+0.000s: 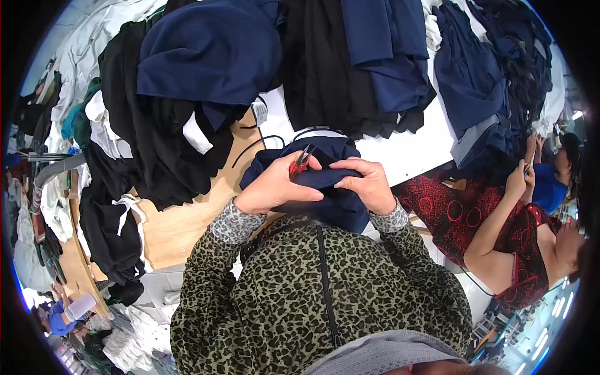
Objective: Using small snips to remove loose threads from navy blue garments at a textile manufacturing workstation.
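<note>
A dark navy garment (344, 212) is bunched in front of my body, stretched between both hands. My left hand (275, 187) is closed, with small red-handled thread snips (300, 165) tucked in it and their metal tips pointing up and away. Its thumb lies along the fabric. On the right side of the cloth, my right hand (372, 186) pinches a folded edge between thumb and fingers. Parts of the left fingers are hidden behind the garment.
Black and navy garments are heaped on the table (169, 231), including a navy piece (212, 56) at the far left. A black cable (250, 150) curves behind my hands. Close on my right sits a person in a red-and-black patterned garment (450, 219).
</note>
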`<state>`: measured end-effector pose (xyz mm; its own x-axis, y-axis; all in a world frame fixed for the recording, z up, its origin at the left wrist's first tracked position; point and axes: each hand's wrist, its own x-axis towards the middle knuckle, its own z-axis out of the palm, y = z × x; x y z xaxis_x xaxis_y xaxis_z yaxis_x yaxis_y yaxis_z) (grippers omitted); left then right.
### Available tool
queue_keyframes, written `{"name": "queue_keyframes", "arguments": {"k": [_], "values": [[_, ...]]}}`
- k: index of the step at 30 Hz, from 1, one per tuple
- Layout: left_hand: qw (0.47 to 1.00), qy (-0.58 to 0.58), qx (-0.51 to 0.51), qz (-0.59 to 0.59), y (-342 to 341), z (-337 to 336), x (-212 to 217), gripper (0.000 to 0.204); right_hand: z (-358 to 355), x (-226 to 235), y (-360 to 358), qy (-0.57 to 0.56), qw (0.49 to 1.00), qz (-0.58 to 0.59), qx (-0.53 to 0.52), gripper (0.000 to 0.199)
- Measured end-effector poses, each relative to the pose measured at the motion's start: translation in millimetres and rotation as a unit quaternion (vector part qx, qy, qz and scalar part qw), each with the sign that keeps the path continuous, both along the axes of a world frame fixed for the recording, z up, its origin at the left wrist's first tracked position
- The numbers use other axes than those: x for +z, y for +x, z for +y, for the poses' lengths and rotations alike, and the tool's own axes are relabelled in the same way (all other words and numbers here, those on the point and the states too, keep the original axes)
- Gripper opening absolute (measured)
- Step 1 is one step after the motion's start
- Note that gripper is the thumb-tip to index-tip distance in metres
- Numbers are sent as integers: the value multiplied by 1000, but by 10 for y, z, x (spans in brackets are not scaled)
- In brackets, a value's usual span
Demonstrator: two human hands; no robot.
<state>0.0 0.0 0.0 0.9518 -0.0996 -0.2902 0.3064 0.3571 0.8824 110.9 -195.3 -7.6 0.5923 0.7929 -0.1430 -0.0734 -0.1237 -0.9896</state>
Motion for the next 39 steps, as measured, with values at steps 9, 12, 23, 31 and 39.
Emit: {"name": "queue_keyframes", "arguments": {"k": [9, 12, 23, 31, 39], "values": [[996, 88, 10, -17, 16, -12, -47, 26, -3, 8, 5, -8, 999, 24, 20, 29], [996, 90, 2, -1, -6, -18, -45, 26, -18, -18, -20, -5, 1000, 2, 20, 31], [998, -22, -1, 67, -23, -14, -82, 19, 16, -14, -140, 6, 961, -278, 5, 15], [990, 136, 8, -31, 10, -13, -86, 27, 19, -41, -190, -16, 966, -258, -18, 17], [971, 205, 55, -112, 24, -82, -272, 31, 34, -37, -199, -15, 974, -222, -28, 18]]}}
